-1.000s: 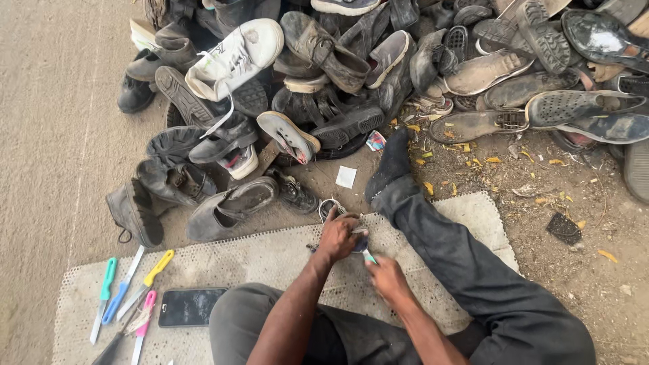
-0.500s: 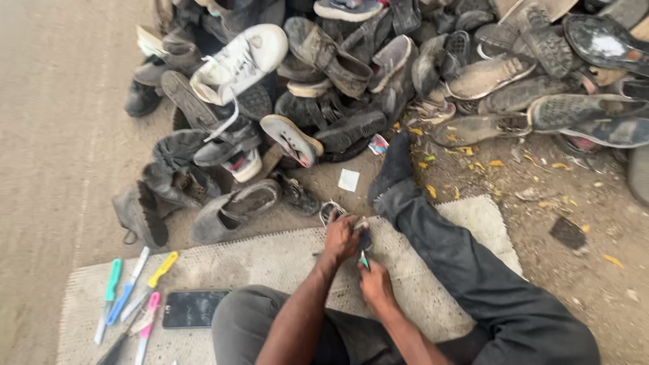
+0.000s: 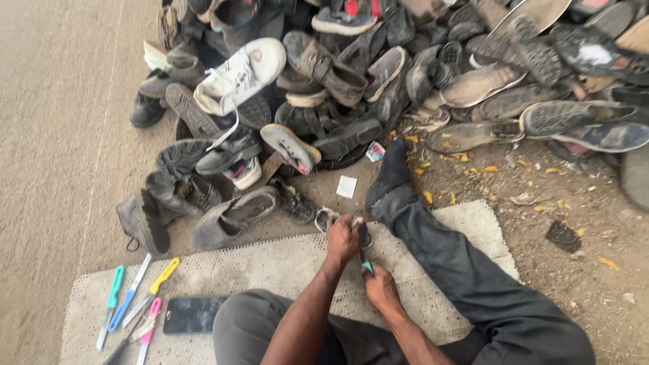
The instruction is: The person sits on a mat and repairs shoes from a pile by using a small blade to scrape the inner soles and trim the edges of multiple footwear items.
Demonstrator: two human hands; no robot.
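Hands: left hand (image 3: 343, 238) sits at centre frame, fingers curled down over a dark shoe (image 3: 331, 220) on the mat edge, clenched on it; right hand (image 3: 380, 287) just below, closed around a teal-handled tool (image 3: 366, 265) whose tip points up to the shoe
Shoe: lies at the far edge of the mat (image 3: 270, 270), just beside the person's foot (image 3: 391, 172); mostly hidden under the left hand, a pale rim showing at its left
Progress: by my judgement the work on this shoe is under way, tool at the shoe but nothing visibly finished; no done pieces are set apart, and the large pile (image 3: 405, 74) across the top of the frame looks untouched
Left to do: cannot tell how much of this shoe is worked, since the hand covers it
Materials: mat is pale, coarse and nubbly, worn at the edges; ground is sandy grit with yellow leaf bits at right
Pile: dusty grey and black shoes, cracked leather and ridged rubber soles, many upside down; one white sneaker (image 3: 240, 71) with loose laces at upper left
Tools: row of slim tools (image 3: 135, 297) with green, blue, yellow and pink handles at lower left, beside a flat black phone (image 3: 193, 314)
Trousers: dark, creased cloth, right leg (image 3: 473, 270) stretched along the mat
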